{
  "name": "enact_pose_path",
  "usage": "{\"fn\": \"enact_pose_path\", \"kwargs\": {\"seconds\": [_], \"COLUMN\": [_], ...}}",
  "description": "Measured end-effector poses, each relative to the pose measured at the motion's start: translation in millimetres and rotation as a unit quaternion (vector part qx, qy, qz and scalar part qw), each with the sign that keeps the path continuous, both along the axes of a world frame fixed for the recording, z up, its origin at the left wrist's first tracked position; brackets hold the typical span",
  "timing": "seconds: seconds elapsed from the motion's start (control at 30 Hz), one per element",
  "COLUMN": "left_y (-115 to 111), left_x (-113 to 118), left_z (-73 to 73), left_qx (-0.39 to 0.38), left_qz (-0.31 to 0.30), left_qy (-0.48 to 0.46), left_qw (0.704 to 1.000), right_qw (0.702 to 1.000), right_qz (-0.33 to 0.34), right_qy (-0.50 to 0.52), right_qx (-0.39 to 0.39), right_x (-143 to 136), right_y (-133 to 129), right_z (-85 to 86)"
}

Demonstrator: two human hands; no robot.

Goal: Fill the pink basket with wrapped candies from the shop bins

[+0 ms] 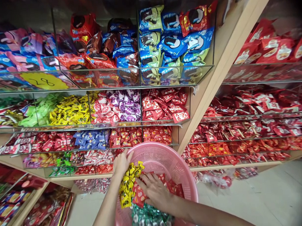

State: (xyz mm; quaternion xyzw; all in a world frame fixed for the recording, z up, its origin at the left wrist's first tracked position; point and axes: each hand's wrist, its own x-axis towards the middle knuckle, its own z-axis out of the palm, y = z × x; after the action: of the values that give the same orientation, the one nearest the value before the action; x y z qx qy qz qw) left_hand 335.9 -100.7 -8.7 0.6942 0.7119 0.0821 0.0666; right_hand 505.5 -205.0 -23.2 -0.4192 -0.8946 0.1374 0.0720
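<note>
A round pink plastic basket (191,191) with perforated walls is in front of me at the lower middle. My left hand (121,165) grips its left rim, thumb toward the inside. My right hand (154,191) reaches into the basket, palm down with fingers spread, resting on red candy packets (139,195). Yellow wrapped candies (127,184) are heaped along the left inner side, just beside that hand. Green shiny wrapped candies (152,218) lie nearest to me, below the right wrist. The palm of my right hand is hidden.
Tiered shelves with clear dividers (141,106) hold sorted sweets behind the basket. Blue and red cookie packs (174,45) fill the top tier, with a yellow tag (43,80) marked 28. A slanted wooden post (214,80) separates the right-hand shelves. Tiled floor (269,194) shows below.
</note>
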Motion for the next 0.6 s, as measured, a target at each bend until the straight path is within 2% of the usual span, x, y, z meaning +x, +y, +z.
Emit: {"fn": "enact_pose_path", "kwargs": {"seconds": [0.17, 0.4, 0.6], "left_y": [0.6, 0.8, 1.6], "left_x": [-2.5, -1.7, -3.2], "left_z": [-2.6, -3.7, -5.5], "left_qx": [0.007, 0.006, 0.002], "left_qz": [-0.009, -0.004, -0.012], "left_qy": [0.002, 0.001, -0.008], "left_qw": [1.000, 1.000, 1.000], "right_qw": [1.000, 0.999, 0.997], "right_qz": [0.015, 0.000, -0.033], "right_qy": [-0.008, -0.037, -0.057], "right_qx": [-0.010, -0.011, 0.031], "right_x": [6.0, 5.6, -1.7], "right_y": [-4.4, -12.8, -18.7], "right_z": [-5.8, 9.0, -5.9]}}
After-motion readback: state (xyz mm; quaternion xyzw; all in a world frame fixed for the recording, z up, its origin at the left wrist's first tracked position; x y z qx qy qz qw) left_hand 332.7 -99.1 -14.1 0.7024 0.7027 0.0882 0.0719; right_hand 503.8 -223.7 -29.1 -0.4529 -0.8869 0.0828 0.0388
